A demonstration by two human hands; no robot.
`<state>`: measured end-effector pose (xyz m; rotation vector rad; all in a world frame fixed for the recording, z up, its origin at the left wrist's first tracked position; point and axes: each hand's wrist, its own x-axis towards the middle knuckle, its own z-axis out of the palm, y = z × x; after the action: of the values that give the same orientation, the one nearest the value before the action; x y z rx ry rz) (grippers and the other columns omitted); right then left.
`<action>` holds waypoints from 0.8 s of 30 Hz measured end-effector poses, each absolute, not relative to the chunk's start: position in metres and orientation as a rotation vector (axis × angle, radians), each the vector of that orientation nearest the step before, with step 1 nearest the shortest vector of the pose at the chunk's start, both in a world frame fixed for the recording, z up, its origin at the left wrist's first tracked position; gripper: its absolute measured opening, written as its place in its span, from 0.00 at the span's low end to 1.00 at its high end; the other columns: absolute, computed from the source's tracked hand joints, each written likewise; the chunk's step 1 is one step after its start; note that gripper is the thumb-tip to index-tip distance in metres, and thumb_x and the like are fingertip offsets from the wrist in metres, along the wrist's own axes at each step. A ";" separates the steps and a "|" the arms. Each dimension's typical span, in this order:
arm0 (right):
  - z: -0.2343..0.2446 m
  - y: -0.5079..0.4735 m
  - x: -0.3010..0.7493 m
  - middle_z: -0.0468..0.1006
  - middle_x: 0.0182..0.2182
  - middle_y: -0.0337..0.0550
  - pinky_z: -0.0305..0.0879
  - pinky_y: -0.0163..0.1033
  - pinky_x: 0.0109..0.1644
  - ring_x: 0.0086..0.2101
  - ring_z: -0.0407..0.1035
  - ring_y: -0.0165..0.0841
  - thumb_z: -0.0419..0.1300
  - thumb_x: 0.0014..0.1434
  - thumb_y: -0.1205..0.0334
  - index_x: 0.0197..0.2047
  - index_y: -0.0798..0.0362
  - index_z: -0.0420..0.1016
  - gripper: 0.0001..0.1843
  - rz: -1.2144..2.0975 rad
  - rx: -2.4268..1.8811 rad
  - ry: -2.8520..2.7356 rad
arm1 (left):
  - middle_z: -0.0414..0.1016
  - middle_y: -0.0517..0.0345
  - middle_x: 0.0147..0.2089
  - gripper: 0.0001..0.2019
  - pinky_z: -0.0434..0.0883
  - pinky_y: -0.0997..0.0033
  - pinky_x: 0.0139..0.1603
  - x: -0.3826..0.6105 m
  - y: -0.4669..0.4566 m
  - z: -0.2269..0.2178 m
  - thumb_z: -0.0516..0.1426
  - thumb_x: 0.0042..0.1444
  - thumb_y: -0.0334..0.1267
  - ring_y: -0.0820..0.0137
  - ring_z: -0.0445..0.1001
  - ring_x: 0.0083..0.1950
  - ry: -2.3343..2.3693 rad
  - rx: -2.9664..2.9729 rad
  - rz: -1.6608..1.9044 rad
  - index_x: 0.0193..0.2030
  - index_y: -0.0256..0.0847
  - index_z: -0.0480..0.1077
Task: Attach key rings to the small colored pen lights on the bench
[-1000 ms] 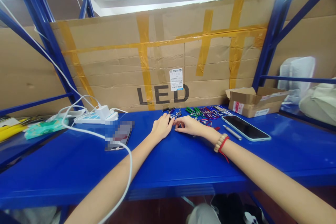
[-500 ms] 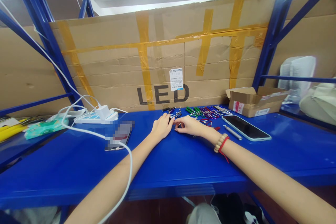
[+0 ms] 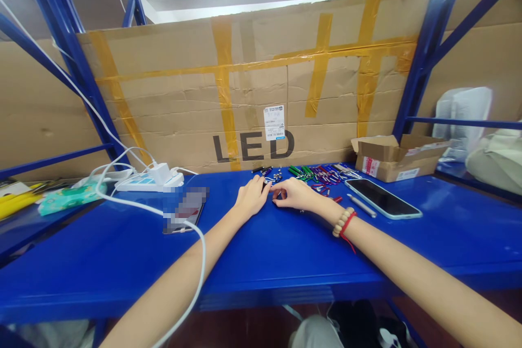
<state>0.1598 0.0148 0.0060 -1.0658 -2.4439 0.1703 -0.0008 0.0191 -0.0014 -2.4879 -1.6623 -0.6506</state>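
Note:
My left hand (image 3: pixel 252 196) rests low over the blue table with its fingers curled, palm down. Its fingertips meet those of my right hand (image 3: pixel 292 193), which is pinched with thumb and fingers bent inward. Whatever lies between the fingers is too small and too hidden to name. Just behind the hands are small metal pieces (image 3: pixel 278 175) and a few black tubes (image 3: pixel 261 169). Green tubes (image 3: pixel 299 172) and a pile of purple, red and silver small parts (image 3: pixel 326 175) spread to their right. A red piece (image 3: pixel 337 199) lies by my right wrist.
A phone (image 3: pixel 383 198) and a silver pen-like stick (image 3: pixel 361 205) lie to the right, before an open cardboard box (image 3: pixel 399 159). At left are a power strip (image 3: pixel 149 181), a blurred flat object (image 3: pixel 186 211) and a white cable (image 3: pixel 203 261) crossing my left forearm.

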 end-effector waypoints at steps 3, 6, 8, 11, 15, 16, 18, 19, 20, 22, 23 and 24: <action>0.006 0.015 0.160 0.76 0.22 0.36 0.53 0.30 0.26 0.21 0.65 0.26 0.57 0.47 0.68 0.38 0.50 0.77 0.14 0.146 -1.075 -2.438 | 0.68 0.54 0.46 0.18 0.66 0.68 0.43 -0.001 0.019 -0.001 0.38 0.63 0.46 0.66 0.68 0.49 -1.670 -2.492 -0.653 0.40 0.41 0.65; 0.006 0.016 0.160 0.76 0.23 0.35 0.53 0.30 0.26 0.22 0.66 0.26 0.57 0.48 0.69 0.39 0.48 0.77 0.15 0.100 -1.095 -2.444 | 0.68 0.54 0.45 0.17 0.66 0.68 0.43 -0.001 0.019 -0.001 0.39 0.63 0.45 0.67 0.68 0.49 -1.671 -2.503 -0.658 0.40 0.42 0.64; 0.006 0.017 0.160 0.77 0.24 0.36 0.54 0.30 0.27 0.23 0.67 0.27 0.57 0.49 0.68 0.41 0.48 0.77 0.15 0.057 -1.128 -2.437 | 0.68 0.55 0.45 0.16 0.66 0.69 0.43 -0.001 0.020 -0.001 0.39 0.63 0.45 0.67 0.68 0.49 -1.677 -2.514 -0.652 0.41 0.42 0.64; 0.006 0.018 0.162 0.79 0.28 0.38 0.56 0.31 0.28 0.26 0.69 0.29 0.58 0.51 0.67 0.40 0.48 0.77 0.13 -0.011 -1.211 -2.357 | 0.67 0.55 0.46 0.15 0.67 0.70 0.43 -0.001 0.020 -0.001 0.39 0.63 0.45 0.67 0.68 0.48 -1.688 -2.517 -0.646 0.41 0.43 0.64; 0.008 0.018 0.162 0.79 0.30 0.39 0.58 0.32 0.30 0.27 0.68 0.29 0.58 0.52 0.63 0.36 0.49 0.77 0.09 -0.052 -1.255 -2.168 | 0.67 0.54 0.46 0.15 0.68 0.70 0.42 -0.001 0.022 -0.003 0.40 0.63 0.45 0.67 0.69 0.48 -1.685 -2.505 -0.640 0.42 0.43 0.64; 0.008 0.019 0.162 0.79 0.31 0.39 0.58 0.32 0.30 0.27 0.68 0.28 0.58 0.52 0.63 0.37 0.50 0.77 0.09 -0.029 -1.231 -2.113 | 0.67 0.54 0.46 0.15 0.68 0.69 0.42 -0.001 0.023 -0.004 0.40 0.63 0.45 0.66 0.69 0.48 -1.674 -2.509 -0.641 0.43 0.42 0.64; 0.006 0.021 0.161 0.79 0.32 0.40 0.60 0.32 0.30 0.26 0.67 0.27 0.58 0.53 0.61 0.38 0.52 0.76 0.10 0.062 -1.138 -2.021 | 0.67 0.53 0.47 0.15 0.69 0.68 0.43 -0.002 0.024 -0.005 0.41 0.62 0.45 0.66 0.69 0.48 -1.629 -2.547 -0.654 0.44 0.42 0.64; 0.005 0.022 0.160 0.79 0.32 0.41 0.60 0.32 0.30 0.26 0.67 0.27 0.58 0.53 0.60 0.38 0.53 0.76 0.11 0.115 -1.081 -1.993 | 0.67 0.54 0.47 0.16 0.69 0.68 0.43 -0.002 0.024 -0.005 0.41 0.62 0.45 0.66 0.69 0.48 -1.593 -2.582 -0.664 0.45 0.42 0.64; 0.004 0.023 0.159 0.79 0.32 0.41 0.61 0.32 0.30 0.25 0.66 0.27 0.58 0.53 0.59 0.39 0.54 0.76 0.12 0.162 -1.029 -1.979 | 0.67 0.54 0.48 0.16 0.69 0.68 0.44 -0.002 0.025 -0.005 0.41 0.62 0.44 0.66 0.69 0.49 -1.551 -2.624 -0.673 0.47 0.43 0.64; 0.002 0.025 0.157 0.79 0.32 0.42 0.61 0.32 0.30 0.25 0.65 0.27 0.58 0.53 0.58 0.39 0.55 0.76 0.13 0.226 -0.952 -1.982 | 0.66 0.55 0.50 0.16 0.68 0.69 0.48 -0.003 0.025 -0.006 0.41 0.62 0.43 0.68 0.68 0.51 -1.472 -2.703 -0.686 0.51 0.44 0.62; 0.001 0.025 0.156 0.79 0.32 0.42 0.61 0.32 0.30 0.24 0.65 0.26 0.58 0.53 0.57 0.39 0.55 0.76 0.14 0.243 -0.930 -1.988 | 0.66 0.55 0.52 0.16 0.67 0.69 0.50 -0.004 0.025 -0.006 0.41 0.62 0.42 0.68 0.67 0.52 -1.445 -2.732 -0.689 0.52 0.44 0.61; 0.000 0.026 0.156 0.78 0.32 0.43 0.61 0.32 0.29 0.24 0.65 0.26 0.58 0.53 0.57 0.40 0.56 0.76 0.14 0.254 -0.917 -1.993 | 0.65 0.55 0.53 0.16 0.66 0.69 0.52 -0.004 0.025 -0.006 0.41 0.62 0.41 0.68 0.66 0.53 -1.428 -2.753 -0.693 0.53 0.44 0.60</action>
<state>0.1558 0.0255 0.0002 -0.9171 -1.9935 0.2536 -0.0043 0.0254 -0.0059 -2.7526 -1.4281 -0.6926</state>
